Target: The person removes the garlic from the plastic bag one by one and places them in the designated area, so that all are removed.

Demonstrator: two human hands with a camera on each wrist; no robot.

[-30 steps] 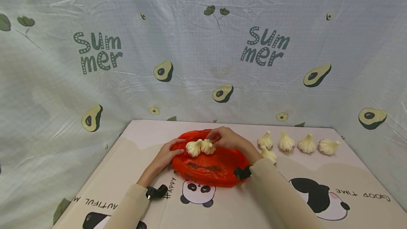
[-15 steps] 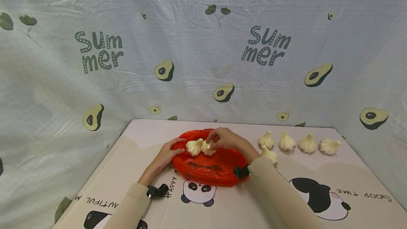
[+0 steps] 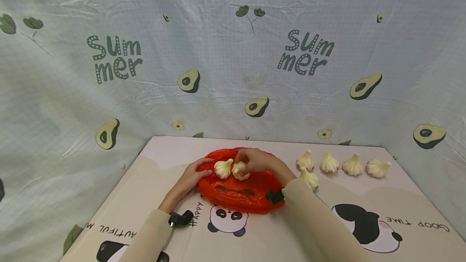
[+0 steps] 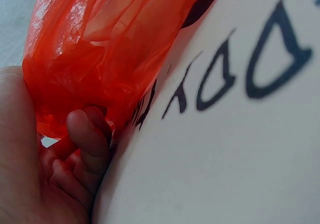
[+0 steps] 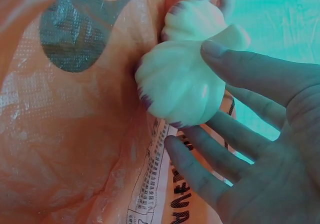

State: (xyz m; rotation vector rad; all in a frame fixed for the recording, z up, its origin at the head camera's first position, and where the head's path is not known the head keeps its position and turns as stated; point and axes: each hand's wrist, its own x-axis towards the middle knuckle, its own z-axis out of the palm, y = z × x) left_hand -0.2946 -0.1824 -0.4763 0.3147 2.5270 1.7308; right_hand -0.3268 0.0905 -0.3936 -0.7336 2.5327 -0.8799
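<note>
A red plastic bag (image 3: 233, 201) lies spread on the table, with two garlic bulbs on it. My left hand (image 3: 193, 175) holds the bag's left edge; in the left wrist view its curled fingers (image 4: 89, 134) are against the crumpled red plastic. The left garlic bulb (image 3: 223, 169) stands with its stem up, untouched. My right hand (image 3: 256, 160) grips the right garlic bulb (image 5: 182, 84); its thumb presses near the stem and the other fingers reach round the far side. Behind that one, the right wrist view shows the other bulb partly covered.
Right of the bag, several garlic bulbs (image 3: 352, 165) stand in a row, and one more bulb (image 3: 309, 179) sits near my right sleeve. A printed cloth (image 3: 233, 72) hangs behind the table (image 3: 174, 148).
My right hand has shifted its hold on the right garlic bulb, which has moved slightly right, leaving a small gap between the two. My left hand stays on the bag's edge.
</note>
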